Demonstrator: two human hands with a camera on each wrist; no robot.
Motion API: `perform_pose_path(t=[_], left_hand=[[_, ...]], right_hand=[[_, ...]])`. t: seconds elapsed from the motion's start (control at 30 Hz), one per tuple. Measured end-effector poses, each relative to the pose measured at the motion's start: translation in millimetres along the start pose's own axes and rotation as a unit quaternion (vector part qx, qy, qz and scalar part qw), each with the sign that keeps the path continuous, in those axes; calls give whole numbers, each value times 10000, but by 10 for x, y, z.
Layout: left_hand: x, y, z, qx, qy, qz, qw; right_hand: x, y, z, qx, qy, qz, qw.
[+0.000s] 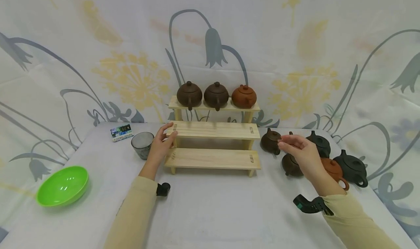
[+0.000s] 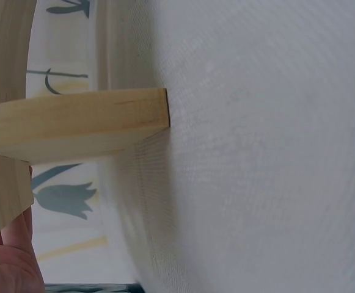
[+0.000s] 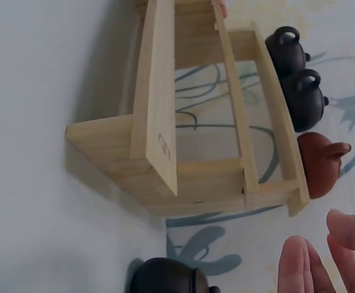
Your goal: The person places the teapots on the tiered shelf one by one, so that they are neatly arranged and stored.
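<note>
A three-step wooden stand (image 1: 213,158) carries two dark brown teapots (image 1: 189,94) and a reddish-brown teapot (image 1: 244,97) in a row along its top step. My left hand (image 1: 160,143) grips the left end of the middle step, thumb in front; the left wrist view shows its fingers (image 2: 12,262) beside the wooden upright. Over the teapots at the right, my right hand (image 1: 303,154) hovers with fingers loosely bent and nothing between them. A brown teapot (image 1: 270,141) lies just beyond its fingertips, and another brown teapot (image 1: 291,166) is partly hidden below it.
Right of the stand, two black teapots (image 1: 351,167) and an orange-brown teapot (image 1: 334,170) crowd together near the table's edge. On the left are a grey glass cup (image 1: 142,147), a small patterned box (image 1: 121,133) and a green bowl (image 1: 62,186). Flowered cloth (image 1: 137,37) hangs behind.
</note>
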State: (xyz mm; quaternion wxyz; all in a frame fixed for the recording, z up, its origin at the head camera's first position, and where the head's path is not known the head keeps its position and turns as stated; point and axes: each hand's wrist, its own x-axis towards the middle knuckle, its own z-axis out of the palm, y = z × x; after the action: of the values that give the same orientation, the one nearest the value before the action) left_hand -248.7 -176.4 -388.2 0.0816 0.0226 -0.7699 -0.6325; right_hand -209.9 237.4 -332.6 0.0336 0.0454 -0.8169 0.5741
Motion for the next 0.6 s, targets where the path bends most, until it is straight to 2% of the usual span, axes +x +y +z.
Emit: perform_pose_path(t=[0.37, 0.6], left_hand=[[-33, 27, 1, 10, 64, -94, 9999], [-31, 36, 1, -102, -31, -115, 9999]], right_hand=[[-163, 239, -89, 541, 126, 95, 9984], [-254, 361, -164, 396, 180, 354, 9984]])
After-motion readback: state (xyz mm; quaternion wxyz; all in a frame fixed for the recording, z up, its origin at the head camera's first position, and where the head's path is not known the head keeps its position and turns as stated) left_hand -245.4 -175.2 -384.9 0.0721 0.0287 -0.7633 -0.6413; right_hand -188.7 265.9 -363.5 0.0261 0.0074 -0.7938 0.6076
